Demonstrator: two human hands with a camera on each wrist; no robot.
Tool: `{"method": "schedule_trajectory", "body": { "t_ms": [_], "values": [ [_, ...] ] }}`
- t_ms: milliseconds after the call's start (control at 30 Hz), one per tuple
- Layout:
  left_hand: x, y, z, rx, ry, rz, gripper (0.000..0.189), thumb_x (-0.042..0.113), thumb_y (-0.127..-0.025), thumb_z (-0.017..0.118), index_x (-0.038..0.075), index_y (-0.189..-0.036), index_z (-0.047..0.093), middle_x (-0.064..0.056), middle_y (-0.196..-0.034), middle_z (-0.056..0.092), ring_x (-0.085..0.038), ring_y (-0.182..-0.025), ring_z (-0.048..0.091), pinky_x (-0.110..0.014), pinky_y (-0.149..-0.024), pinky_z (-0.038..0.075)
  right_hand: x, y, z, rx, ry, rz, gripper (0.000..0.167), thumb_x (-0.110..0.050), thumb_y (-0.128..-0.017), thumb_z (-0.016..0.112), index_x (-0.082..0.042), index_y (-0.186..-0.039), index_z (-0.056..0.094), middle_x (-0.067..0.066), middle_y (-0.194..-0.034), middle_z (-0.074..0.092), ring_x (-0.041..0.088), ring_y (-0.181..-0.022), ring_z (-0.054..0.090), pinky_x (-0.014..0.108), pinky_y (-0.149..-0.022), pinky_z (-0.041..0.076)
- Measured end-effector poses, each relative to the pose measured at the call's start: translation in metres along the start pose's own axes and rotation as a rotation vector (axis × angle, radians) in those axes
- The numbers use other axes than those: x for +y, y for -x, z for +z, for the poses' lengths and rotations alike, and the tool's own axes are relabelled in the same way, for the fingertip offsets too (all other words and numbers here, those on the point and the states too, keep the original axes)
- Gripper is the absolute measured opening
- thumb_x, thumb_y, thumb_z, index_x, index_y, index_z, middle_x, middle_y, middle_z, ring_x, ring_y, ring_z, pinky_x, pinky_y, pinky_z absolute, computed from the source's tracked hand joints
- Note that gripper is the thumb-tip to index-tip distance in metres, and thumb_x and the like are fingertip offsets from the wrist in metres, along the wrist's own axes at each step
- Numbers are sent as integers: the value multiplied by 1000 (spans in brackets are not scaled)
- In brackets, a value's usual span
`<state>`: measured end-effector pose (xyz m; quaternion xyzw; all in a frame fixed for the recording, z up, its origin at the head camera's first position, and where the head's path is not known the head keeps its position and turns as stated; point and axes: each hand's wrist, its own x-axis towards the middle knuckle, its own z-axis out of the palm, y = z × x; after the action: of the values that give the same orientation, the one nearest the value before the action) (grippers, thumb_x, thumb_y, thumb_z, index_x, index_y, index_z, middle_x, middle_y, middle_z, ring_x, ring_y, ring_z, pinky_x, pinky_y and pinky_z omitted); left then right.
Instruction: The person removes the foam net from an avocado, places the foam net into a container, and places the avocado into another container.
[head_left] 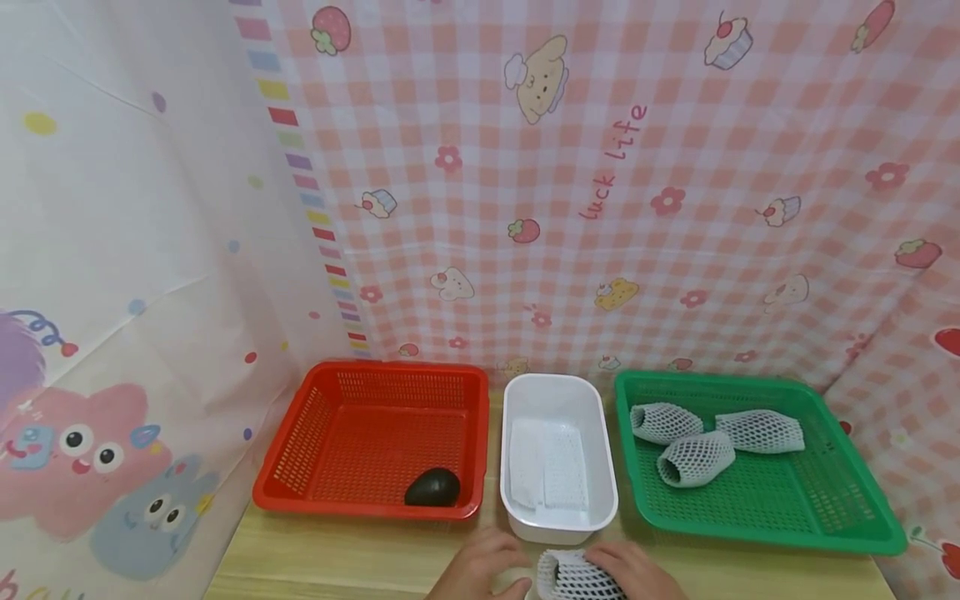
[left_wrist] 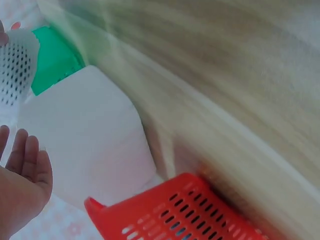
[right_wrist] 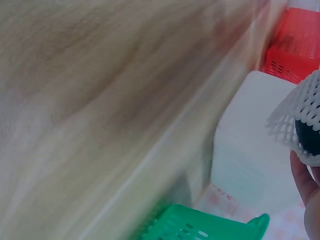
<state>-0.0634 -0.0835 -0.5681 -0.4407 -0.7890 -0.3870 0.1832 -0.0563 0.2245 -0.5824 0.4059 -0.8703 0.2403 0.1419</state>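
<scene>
My left hand (head_left: 483, 567) is beside the open end of the foam net (head_left: 581, 577), its fingers loose and holding nothing. My right hand (head_left: 636, 572) grips this net from the right side, above the near part of the bench (head_left: 322, 550), and inside the net I see a dark fruit (right_wrist: 309, 137).

In my judgement, the main risk is on the left: the open end has no support there, so the fruit could slip out and roll on the bench. On the right, if my fingers squeeze too strongly, they could bruise the fruit or tear the thin foam; if they hold too weakly, the net and the fruit could fall together. A careless lift could also knock the white tub (head_left: 558, 532), which is just beyond.

About the containers: the red basket (head_left: 337, 505) at left has one bare dark fruit (head_left: 435, 486) in its near right corner. The tub in the middle shows pale patches on its floor; from this angle I cannot say if they are flat things or only light. The green basket (head_left: 765, 535) at right has three other foam nets (head_left: 697, 460), in its far left part.
</scene>
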Motion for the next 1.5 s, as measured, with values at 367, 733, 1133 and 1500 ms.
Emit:
{"method": "schedule_trajectory", "body": {
  "t_ms": [367,733,1133,1500],
  "values": [
    [-31,33,42,-192,152,-219,14,16,-100,69,12,-110,79,8,-104,68,-4,-100,60,-21,-87,51,-3,-1,21,-49,15,31,60,-57,-86,80,-9,-119,69,6,-113,67,18,-101,63,29,-78,56],
    [-49,48,63,-282,237,-357,17,18,-101,70,8,-110,80,6,-103,73,0,-95,62,-21,-83,53,10,11,54,12,-29,-8,54,-52,-91,78,-13,-125,65,0,-116,65,13,-102,60,22,-77,53],
    [-16,16,34,-327,187,-316,11,5,-94,72,2,-103,78,-2,-96,73,-3,-92,63,-15,-82,50,0,5,36,-157,-85,134,61,-54,-92,76,-6,-128,66,9,-122,66,20,-111,62,32,-85,57],
    [-14,16,36,-283,412,-584,21,11,-95,72,2,-113,78,0,-110,76,-3,-102,66,-26,-92,55,0,23,23,-118,-159,328,70,-52,-83,85,-9,-133,63,-1,-126,67,11,-114,64,34,-91,57]
  ]
}}
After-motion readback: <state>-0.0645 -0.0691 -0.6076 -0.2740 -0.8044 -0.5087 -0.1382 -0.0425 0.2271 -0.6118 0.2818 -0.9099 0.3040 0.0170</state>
